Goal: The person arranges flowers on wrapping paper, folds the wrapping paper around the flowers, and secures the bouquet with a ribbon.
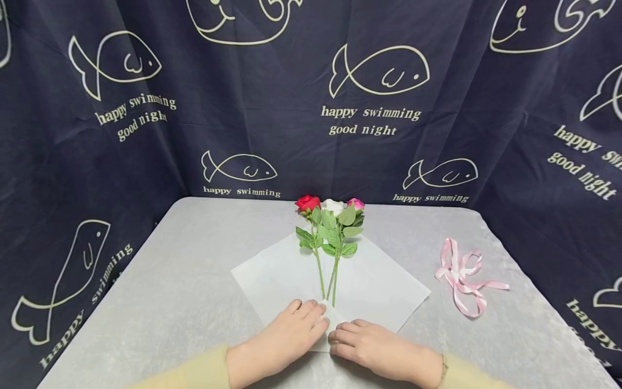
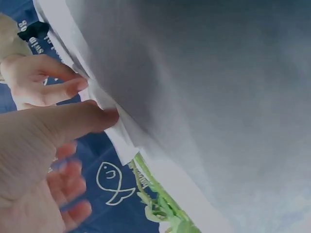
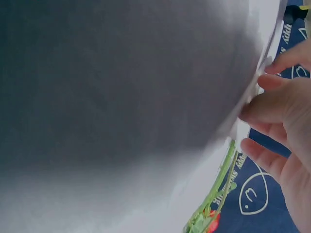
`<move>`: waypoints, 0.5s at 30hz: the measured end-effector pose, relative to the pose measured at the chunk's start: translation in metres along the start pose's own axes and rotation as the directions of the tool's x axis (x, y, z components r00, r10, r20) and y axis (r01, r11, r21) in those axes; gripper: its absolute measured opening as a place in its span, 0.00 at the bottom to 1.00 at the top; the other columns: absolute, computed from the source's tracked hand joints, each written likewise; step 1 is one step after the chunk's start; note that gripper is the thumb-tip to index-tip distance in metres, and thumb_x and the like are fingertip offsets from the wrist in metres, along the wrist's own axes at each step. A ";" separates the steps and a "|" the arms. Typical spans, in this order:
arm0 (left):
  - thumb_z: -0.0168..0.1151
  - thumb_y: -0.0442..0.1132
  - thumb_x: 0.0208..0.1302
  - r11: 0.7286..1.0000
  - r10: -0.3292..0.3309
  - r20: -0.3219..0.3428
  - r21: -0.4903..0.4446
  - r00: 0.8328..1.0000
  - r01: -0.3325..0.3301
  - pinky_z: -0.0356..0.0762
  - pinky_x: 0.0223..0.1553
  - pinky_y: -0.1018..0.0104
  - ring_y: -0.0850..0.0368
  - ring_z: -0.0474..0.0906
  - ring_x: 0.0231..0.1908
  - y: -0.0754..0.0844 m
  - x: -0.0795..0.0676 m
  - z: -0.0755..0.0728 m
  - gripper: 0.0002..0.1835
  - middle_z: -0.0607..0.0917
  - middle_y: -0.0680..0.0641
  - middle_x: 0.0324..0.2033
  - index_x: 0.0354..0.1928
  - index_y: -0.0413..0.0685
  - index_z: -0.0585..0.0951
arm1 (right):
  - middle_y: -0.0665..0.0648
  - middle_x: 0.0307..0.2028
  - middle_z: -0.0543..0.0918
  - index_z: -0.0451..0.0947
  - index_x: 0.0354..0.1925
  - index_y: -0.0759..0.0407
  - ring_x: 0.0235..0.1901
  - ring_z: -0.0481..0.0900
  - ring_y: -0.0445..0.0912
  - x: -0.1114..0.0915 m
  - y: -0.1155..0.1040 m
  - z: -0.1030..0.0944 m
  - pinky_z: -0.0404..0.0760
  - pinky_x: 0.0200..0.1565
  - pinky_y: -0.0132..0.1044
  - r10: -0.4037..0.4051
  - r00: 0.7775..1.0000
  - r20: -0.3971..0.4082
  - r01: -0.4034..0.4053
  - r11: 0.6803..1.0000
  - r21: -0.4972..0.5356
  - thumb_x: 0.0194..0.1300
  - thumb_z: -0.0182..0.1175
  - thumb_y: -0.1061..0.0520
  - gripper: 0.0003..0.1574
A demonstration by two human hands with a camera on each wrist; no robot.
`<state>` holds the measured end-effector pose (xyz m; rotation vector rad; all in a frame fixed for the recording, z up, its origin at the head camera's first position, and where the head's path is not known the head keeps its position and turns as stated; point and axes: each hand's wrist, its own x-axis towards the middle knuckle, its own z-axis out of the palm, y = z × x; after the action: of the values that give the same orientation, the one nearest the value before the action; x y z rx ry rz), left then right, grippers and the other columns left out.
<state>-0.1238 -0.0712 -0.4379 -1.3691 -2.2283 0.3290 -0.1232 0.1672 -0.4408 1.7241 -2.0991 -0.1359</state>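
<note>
A sheet of white wrapping paper [image 1: 384, 281] lies on the table, its near corner folded up over the lower stems of the flowers. On it rest a red rose [image 1: 308, 203], a white rose [image 1: 333, 206] and a pink rose [image 1: 356, 203], heads pointing away. My left hand [image 1: 286, 340] lies over the fold, its thumb [image 2: 92, 119] at the paper's near edge and other fingers spread. Close beside it, my right hand [image 1: 376, 348] holds the same edge between thumb [image 3: 267, 108] and finger. The stem ends are hidden under the fold.
A loose pink ribbon [image 1: 459, 275] lies in loops on the right of the grey-covered table [image 1: 160, 292]. Dark blue curtains [image 1: 301, 119] with fish drawings and lettering hang behind the table and at both sides.
</note>
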 end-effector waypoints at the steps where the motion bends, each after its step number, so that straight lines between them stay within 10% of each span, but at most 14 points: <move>1: 0.58 0.46 0.57 0.999 0.049 0.010 0.020 0.999 -0.049 0.65 0.41 0.67 0.60 0.70 0.43 0.000 -0.001 -0.002 0.12 0.75 0.55 0.44 0.43 0.55 0.75 | 0.47 0.50 0.79 0.76 0.48 0.49 0.48 0.76 0.40 -0.001 0.000 0.000 0.74 0.47 0.32 0.001 1.000 0.014 -0.001 1.000 -0.001 0.59 0.52 0.53 0.18; 5: 0.58 0.48 0.58 0.976 0.217 0.071 -0.020 0.974 -0.216 0.64 0.39 0.70 0.65 0.69 0.39 0.002 -0.007 -0.008 0.10 0.76 0.61 0.40 0.42 0.60 0.77 | 0.47 0.54 0.79 0.76 0.54 0.50 0.53 0.77 0.40 -0.004 0.000 -0.002 0.75 0.49 0.32 0.000 0.997 0.075 -0.001 1.000 0.014 0.58 0.56 0.54 0.24; 15: 0.55 0.48 0.66 0.956 0.238 0.115 -0.200 0.964 -0.213 0.69 0.40 0.72 0.66 0.71 0.45 0.004 -0.014 -0.009 0.17 0.77 0.59 0.46 0.54 0.54 0.79 | 0.50 0.61 0.74 0.70 0.63 0.48 0.61 0.71 0.42 -0.016 -0.004 -0.011 0.77 0.52 0.41 0.002 0.979 0.202 -0.007 1.000 0.027 0.66 0.54 0.50 0.27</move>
<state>-0.1108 -0.0819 -0.4357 -1.7576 -2.2626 0.3081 -0.1128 0.1836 -0.4368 1.7873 -2.2575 -0.2939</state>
